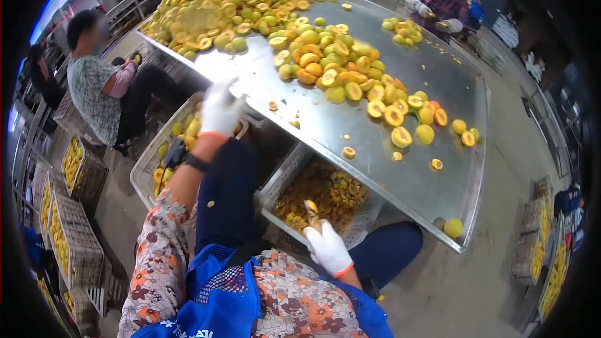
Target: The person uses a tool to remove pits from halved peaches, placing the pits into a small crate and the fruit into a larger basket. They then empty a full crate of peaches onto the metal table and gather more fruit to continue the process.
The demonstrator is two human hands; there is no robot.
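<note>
My left hand [222, 111], in a white glove with an orange cuff, is raised above the near edge of the metal table [438, 169]; its fingers are blurred by motion. Lower down, my gloved right hand [325, 241] is closed around a small tool [312, 211] with a wooden-looking handle and a yellowish tip. That tool is over a crate [293, 227] of brownish pits and scraps. Halved yellow fruit [332, 66] lies in a long heap across the table. To the left, beside my knee, stands a white basket [143, 172] with fruit pieces.
A person [94, 81] sits at the left, and another person [441, 3] in gloves works at the table's far side. Crates of yellow fruit [81, 250] stand on the floor at the left. More crates [529, 244] are stacked at the right.
</note>
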